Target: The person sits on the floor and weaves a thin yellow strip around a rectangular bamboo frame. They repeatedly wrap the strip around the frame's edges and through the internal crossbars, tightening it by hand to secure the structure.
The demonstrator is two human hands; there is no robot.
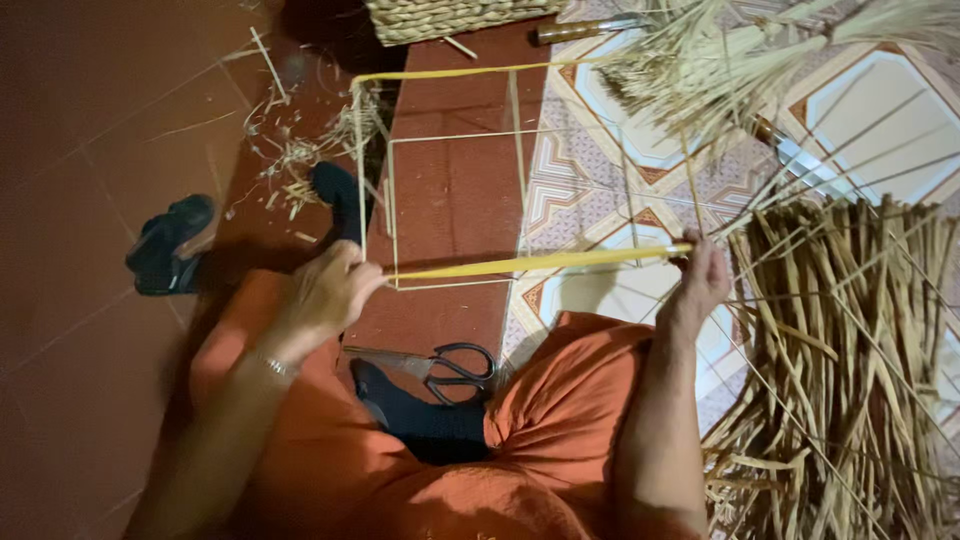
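Observation:
My left hand point(328, 292) grips the near left corner of a thin wire box frame point(455, 135). The frame's near bar is wrapped in yellow strip point(530, 262), and my right hand point(703, 275) pinches that bar's right end together with a long dry straw. Another yellow wrapped bar point(450, 72) runs along the frame's far top edge. Both hands hold the frame above my lap, over orange trousers.
Black-handled scissors point(440, 365) lie on the floor by my knee. A heap of dry straw point(850, 340) fills the right side, with more straw point(720, 60) at the top. A woven basket point(450, 18) stands at the far edge. Dark sandals point(168, 245) and straw scraps lie left.

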